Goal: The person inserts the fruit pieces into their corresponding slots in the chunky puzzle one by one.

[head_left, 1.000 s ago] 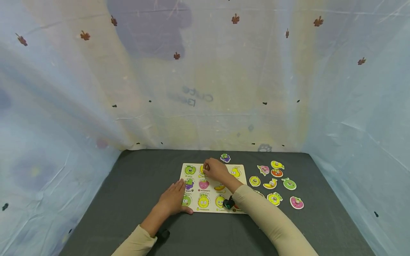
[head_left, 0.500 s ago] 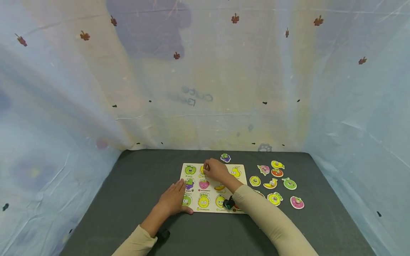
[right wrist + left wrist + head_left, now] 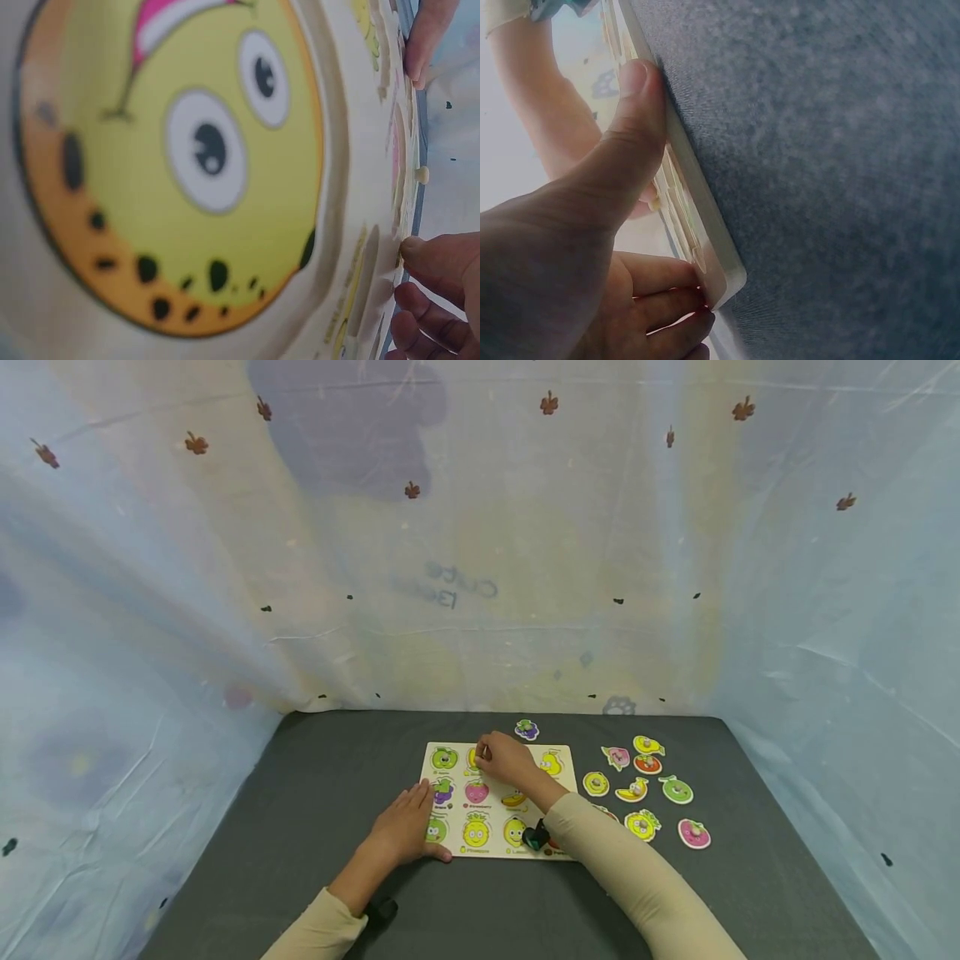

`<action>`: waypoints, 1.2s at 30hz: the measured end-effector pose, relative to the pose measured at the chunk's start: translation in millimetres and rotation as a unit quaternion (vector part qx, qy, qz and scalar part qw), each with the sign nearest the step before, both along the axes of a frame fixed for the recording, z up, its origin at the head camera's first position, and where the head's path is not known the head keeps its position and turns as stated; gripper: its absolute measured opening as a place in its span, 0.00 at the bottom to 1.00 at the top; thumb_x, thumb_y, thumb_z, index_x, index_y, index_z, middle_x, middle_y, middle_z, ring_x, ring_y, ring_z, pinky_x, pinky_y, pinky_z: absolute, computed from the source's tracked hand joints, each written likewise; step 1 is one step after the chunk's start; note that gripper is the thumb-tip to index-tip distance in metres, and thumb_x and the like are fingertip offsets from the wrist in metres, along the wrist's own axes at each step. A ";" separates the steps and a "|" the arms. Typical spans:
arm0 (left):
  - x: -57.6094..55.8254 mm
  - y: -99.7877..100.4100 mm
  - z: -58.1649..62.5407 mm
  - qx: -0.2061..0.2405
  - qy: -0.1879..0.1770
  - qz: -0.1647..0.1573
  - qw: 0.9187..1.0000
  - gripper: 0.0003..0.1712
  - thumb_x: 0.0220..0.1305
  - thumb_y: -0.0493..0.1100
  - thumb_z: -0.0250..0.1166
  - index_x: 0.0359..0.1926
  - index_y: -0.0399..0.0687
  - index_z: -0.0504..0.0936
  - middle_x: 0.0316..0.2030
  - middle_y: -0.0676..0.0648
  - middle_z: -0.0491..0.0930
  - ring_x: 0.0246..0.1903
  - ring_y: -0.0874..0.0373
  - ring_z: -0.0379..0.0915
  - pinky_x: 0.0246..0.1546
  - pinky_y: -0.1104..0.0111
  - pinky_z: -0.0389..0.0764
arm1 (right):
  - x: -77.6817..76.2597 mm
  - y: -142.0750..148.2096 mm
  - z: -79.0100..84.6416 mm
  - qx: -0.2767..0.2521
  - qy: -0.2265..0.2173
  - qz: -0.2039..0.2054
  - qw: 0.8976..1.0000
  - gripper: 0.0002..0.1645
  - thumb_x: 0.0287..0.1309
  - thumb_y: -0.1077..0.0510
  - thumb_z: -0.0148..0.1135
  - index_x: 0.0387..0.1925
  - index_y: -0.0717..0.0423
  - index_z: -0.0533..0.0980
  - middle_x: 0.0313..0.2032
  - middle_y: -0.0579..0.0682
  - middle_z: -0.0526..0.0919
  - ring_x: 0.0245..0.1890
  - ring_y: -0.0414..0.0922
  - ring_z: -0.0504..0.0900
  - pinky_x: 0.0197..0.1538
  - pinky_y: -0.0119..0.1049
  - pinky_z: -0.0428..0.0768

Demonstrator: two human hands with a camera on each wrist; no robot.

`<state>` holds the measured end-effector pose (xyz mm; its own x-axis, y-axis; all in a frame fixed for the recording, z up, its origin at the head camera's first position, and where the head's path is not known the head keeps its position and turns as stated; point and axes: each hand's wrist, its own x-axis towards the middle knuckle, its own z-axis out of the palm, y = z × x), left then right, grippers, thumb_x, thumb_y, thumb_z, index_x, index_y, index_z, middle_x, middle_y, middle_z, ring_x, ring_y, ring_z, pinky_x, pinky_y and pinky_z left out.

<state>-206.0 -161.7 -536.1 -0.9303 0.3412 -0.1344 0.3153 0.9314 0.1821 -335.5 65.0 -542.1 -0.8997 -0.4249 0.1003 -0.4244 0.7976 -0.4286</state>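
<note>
A cream fruit puzzle board point(image 3: 495, 774) lies on the dark tabletop. My left hand point(image 3: 405, 822) rests over its near-left corner. In the left wrist view the thumb point(image 3: 641, 97) lies along the front edge, while the fingers point(image 3: 667, 296) touch the left side. At the second spot of the top row, my right hand point(image 3: 508, 758) pinches a yellow fruit puzzle piece point(image 3: 472, 760) between thumb and fingertips; the hand hides much of it. A small wooden knob point(image 3: 424, 175) stands up from the board near those fingertips in the right wrist view.
Loose knobbed pieces lie right of the board, among them a banana point(image 3: 632, 791), a pineapple point(image 3: 642, 826), a green round fruit point(image 3: 677, 791) and a purple one point(image 3: 694, 834). A grape piece point(image 3: 527, 730) sits behind the board. A draped plastic curtain point(image 3: 495, 668) rises at the back.
</note>
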 end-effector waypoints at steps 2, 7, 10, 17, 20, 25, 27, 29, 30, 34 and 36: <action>-0.4 -0.3 0.1 -0.001 0.001 0.000 1.000 0.71 0.52 0.70 0.81 0.80 0.28 0.62 0.81 0.32 0.59 0.81 0.41 0.55 0.81 0.50 0.60 | 0.3 0.5 0.1 -0.002 -0.001 -0.002 1.000 0.05 0.72 0.51 0.71 0.40 0.46 0.83 0.35 0.43 0.77 0.31 0.39 0.74 0.32 0.33 0.75; 0.5 -1.2 1.2 0.004 0.002 0.001 1.000 0.71 0.51 0.70 0.82 0.79 0.27 0.62 0.81 0.31 0.59 0.81 0.40 0.56 0.81 0.49 0.60 | 2.3 3.5 1.1 -0.009 -0.012 -0.003 1.000 0.05 0.70 0.52 0.72 0.42 0.47 0.84 0.35 0.44 0.77 0.32 0.40 0.74 0.32 0.34 0.75; 1.7 -1.9 1.2 0.004 -0.001 0.001 1.000 0.71 0.51 0.70 0.81 0.79 0.27 0.62 0.80 0.31 0.59 0.81 0.40 0.56 0.81 0.50 0.60 | 4.3 6.5 2.4 -0.006 -0.022 0.000 1.000 0.06 0.70 0.53 0.72 0.45 0.48 0.85 0.35 0.44 0.77 0.31 0.39 0.74 0.31 0.34 0.74; 1.8 -2.6 0.2 0.010 -0.001 0.001 1.000 0.71 0.51 0.70 0.82 0.79 0.27 0.62 0.80 0.31 0.60 0.81 0.39 0.57 0.81 0.49 0.60 | 9.7 14.5 8.4 -0.015 -0.029 -0.001 0.999 0.05 0.70 0.55 0.71 0.44 0.50 0.84 0.35 0.44 0.77 0.32 0.41 0.74 0.32 0.34 0.74; 1.6 -2.5 0.5 0.011 -0.002 0.002 1.000 0.71 0.51 0.70 0.82 0.79 0.27 0.62 0.81 0.31 0.59 0.81 0.39 0.56 0.81 0.49 0.60 | 10.8 17.6 9.0 -0.016 -0.036 -0.003 0.999 0.05 0.71 0.55 0.71 0.44 0.50 0.84 0.35 0.44 0.76 0.32 0.41 0.74 0.33 0.35 0.73; 1.9 -2.6 1.0 0.007 -0.002 0.000 1.000 0.71 0.52 0.70 0.81 0.79 0.27 0.62 0.80 0.31 0.60 0.81 0.40 0.56 0.81 0.50 0.60 | 11.9 22.3 7.5 -0.011 -0.040 0.007 0.999 0.06 0.72 0.54 0.71 0.45 0.49 0.84 0.35 0.44 0.76 0.31 0.40 0.74 0.32 0.35 0.74; 2.3 -2.6 1.3 0.007 -0.002 -0.001 1.000 0.71 0.52 0.70 0.81 0.79 0.27 0.62 0.80 0.31 0.60 0.81 0.40 0.57 0.81 0.50 0.61 | 13.4 24.6 8.4 -0.011 -0.042 0.013 0.999 0.06 0.72 0.54 0.71 0.45 0.50 0.84 0.35 0.45 0.76 0.31 0.40 0.74 0.31 0.35 0.74; 2.5 -2.6 1.4 0.008 -0.002 -0.002 1.000 0.71 0.52 0.70 0.81 0.80 0.27 0.62 0.80 0.31 0.60 0.81 0.40 0.57 0.81 0.50 0.61 | 15.2 27.3 10.1 -0.013 -0.044 0.016 0.999 0.07 0.71 0.54 0.72 0.46 0.51 0.84 0.35 0.45 0.77 0.31 0.41 0.75 0.32 0.35 0.75; 2.6 -2.6 1.4 0.009 -0.001 -0.003 1.000 0.71 0.52 0.70 0.81 0.80 0.27 0.62 0.81 0.31 0.59 0.81 0.40 0.56 0.81 0.50 0.61 | 15.8 29.1 10.9 -0.015 -0.044 0.016 0.999 0.07 0.71 0.55 0.72 0.46 0.51 0.84 0.35 0.45 0.77 0.31 0.41 0.75 0.32 0.35 0.75; 2.1 -2.8 0.1 0.015 0.001 -0.009 1.000 0.71 0.52 0.71 0.80 0.80 0.28 0.61 0.81 0.31 0.58 0.81 0.40 0.55 0.81 0.49 0.60 | 18.0 36.6 14.7 -0.034 -0.044 0.006 0.998 0.07 0.71 0.56 0.72 0.46 0.52 0.84 0.35 0.46 0.78 0.30 0.41 0.75 0.32 0.36 0.75; 1.7 -3.1 -0.4 0.016 0.000 -0.009 1.000 0.71 0.53 0.71 0.80 0.80 0.28 0.61 0.81 0.31 0.58 0.82 0.40 0.54 0.81 0.49 0.60 | 19.4 41.1 17.8 -0.048 -0.044 0.000 0.998 0.06 0.71 0.56 0.71 0.45 0.52 0.84 0.35 0.46 0.79 0.30 0.41 0.75 0.33 0.37 0.76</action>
